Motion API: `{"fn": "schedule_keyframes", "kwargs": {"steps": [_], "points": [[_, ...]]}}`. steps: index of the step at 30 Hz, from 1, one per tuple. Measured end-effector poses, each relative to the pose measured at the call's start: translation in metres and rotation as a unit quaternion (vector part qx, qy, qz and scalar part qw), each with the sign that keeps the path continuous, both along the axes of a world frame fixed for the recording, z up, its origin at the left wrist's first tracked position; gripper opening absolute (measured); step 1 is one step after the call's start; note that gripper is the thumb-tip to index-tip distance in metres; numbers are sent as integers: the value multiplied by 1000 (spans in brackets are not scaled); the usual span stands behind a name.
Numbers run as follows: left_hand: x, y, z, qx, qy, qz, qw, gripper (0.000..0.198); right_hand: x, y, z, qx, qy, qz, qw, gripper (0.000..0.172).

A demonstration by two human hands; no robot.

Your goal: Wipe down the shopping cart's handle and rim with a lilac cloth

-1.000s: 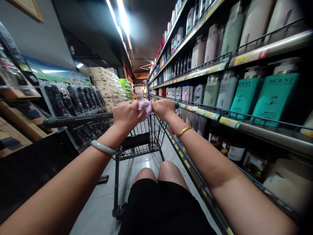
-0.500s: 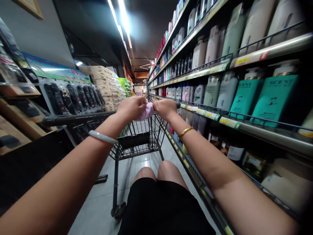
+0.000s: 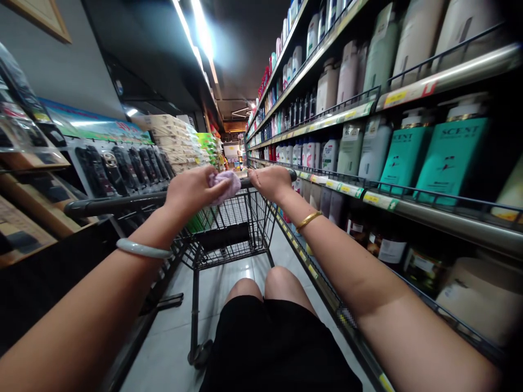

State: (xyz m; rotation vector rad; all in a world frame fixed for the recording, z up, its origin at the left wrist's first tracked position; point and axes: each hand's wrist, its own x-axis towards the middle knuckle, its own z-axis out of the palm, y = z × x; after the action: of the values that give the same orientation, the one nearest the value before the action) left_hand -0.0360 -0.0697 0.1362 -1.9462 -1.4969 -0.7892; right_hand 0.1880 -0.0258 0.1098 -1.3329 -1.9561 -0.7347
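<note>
My left hand [image 3: 188, 189] is closed on a crumpled pale purple cloth [image 3: 227, 186], which it presses against the dark handle [image 3: 114, 203] of a shopping cart. Wrapped around the right part of that handle is my right hand [image 3: 271, 183]. A gap separates the cloth from my right fingers, and a short stretch of handle shows there. Below the handle is the black wire basket of the cart [image 3: 257, 220], with a dark panel [image 3: 223, 236] on its near side. My left wrist wears a pale bangle and my right a gold one.
Shelves of bottles, including teal pump bottles [image 3: 449, 152], run close along the right. At left hang packaged dark items [image 3: 126, 166] beside stacked pale packages [image 3: 169, 139]. The tiled aisle floor [image 3: 167, 337] runs ahead under the cart.
My left hand has slid left along the handle with the cloth, away from my right hand. My right hand stays at nearly the same place. The view has shifted slightly.
</note>
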Motion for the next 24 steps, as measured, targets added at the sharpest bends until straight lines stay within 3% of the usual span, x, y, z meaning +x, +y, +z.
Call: {"fn": "schedule_keyframes", "kwargs": {"steps": [3,8,12,14,17,22,24], "points": [[-7,-7,-6,29,-55,40,997,49,0,0,-1,0,6,1,1000,67],[2,-14,-26,136,-33,55,989,37,-2,-1,-3,15,31,-13,999,66],[35,-18,-30,143,-14,-8,990,31,-2,-4,-2,8,36,-28,999,68],[51,-20,-26,132,-9,-34,991,33,-2,-6,-1,4,30,-29,999,70],[56,-17,-13,86,5,-15,996,37,-1,-10,0,2,22,-31,999,69],[12,-2,14,-5,-37,35,999,44,-1,-10,-1,6,17,-29,999,72],[-2,-1,18,-21,-71,70,995,45,-1,-8,-2,13,19,-22,999,72]]}}
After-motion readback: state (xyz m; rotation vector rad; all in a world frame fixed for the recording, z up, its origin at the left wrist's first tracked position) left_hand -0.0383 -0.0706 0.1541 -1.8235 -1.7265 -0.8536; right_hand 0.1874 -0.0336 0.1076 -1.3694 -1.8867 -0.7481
